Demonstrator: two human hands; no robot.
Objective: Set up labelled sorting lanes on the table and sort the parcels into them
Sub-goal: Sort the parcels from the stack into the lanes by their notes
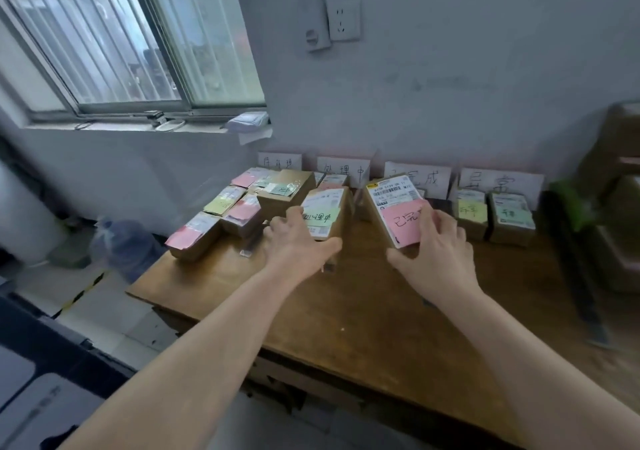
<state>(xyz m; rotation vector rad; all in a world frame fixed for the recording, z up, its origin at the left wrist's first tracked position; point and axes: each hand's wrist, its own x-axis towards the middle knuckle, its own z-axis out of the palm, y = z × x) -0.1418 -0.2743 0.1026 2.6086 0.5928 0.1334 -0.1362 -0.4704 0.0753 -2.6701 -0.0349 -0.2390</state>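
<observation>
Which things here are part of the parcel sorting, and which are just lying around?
Job: lane labels; green-note parcel in the left hand; pink-note parcel in the right hand; parcels already laid out; table.
Lying about: wall socket; papers on the windowsill; water bottle.

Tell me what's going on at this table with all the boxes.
A person is sorting parcels on a wooden table. The left hand grips a parcel with a green note, the right hand holds a pink-note parcel tilted up. Four handwritten lane labels lean against the wall; a cluster of parcels sits far left, two more parcels far right.
</observation>
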